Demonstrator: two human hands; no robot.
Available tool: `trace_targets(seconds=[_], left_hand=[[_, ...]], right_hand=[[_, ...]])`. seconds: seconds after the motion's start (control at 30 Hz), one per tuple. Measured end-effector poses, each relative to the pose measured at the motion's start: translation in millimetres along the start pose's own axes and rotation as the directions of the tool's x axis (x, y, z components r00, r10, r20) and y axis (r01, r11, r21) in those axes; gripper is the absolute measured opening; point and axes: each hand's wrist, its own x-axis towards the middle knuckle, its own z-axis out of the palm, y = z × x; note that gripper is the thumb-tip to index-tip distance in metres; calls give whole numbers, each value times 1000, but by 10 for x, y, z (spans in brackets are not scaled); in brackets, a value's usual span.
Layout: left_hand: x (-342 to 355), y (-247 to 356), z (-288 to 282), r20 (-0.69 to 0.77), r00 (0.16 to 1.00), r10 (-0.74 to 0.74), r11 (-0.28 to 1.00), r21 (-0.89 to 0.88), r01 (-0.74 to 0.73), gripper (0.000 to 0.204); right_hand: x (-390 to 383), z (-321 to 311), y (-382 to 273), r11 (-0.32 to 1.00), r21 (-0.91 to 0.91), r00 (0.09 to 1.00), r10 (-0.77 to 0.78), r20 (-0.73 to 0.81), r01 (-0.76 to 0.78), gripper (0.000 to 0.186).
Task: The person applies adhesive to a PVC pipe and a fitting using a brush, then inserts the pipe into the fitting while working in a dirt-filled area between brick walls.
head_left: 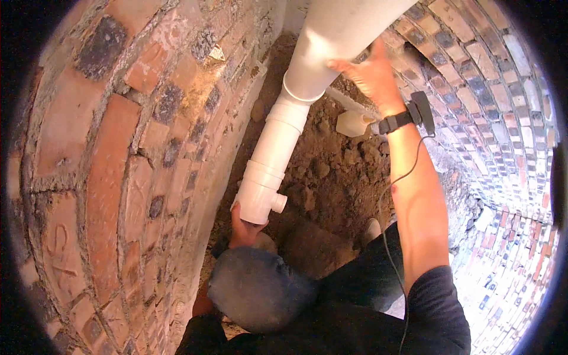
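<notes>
A white plastic pipe (273,145) runs down at a slant. Its lower end is a tee fitting (257,201) with a short side outlet. My left hand (244,228) is closed round the bottom rim of that fitting, some fingers hidden behind it. The pipe's upper end meets a much wider white pipe (340,41), which leaves the view at the top. Against the wide pipe's right side rests my right hand (374,77), thumb and fingers spread apart. A black strap with a cabled device (408,118) sits on my right wrist.
Brick walls rise close on the left (112,177) and right (473,77). Loose brown soil (331,171) and clods cover the ground. A small cream-coloured object (353,123) is near my right wrist. My bent grey knee (260,290) is just below the pipe.
</notes>
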Motion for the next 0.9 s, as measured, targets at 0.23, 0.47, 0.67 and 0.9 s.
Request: trace_targets(seconds=[0.23,0.47,0.67,0.9], left_hand=[[-78,111,135,110,994,22,1000,-22,-20,67],[-201,221,330,58,983,-172,929,-323,182,90],[-125,166,289,209,963,167,852,461,-248,57],[-193,191,293,-52,997,-63,978,196,73,71]], right_hand=[[4,360,-198,928,370,999,-35,-16,39,71],[57,322,-132,919,391,993,-91,71,56,66],[22,150,-97,910,308,955,-297,11,279,72],[-34,277,94,970,107,969,-204,-137,219,95]])
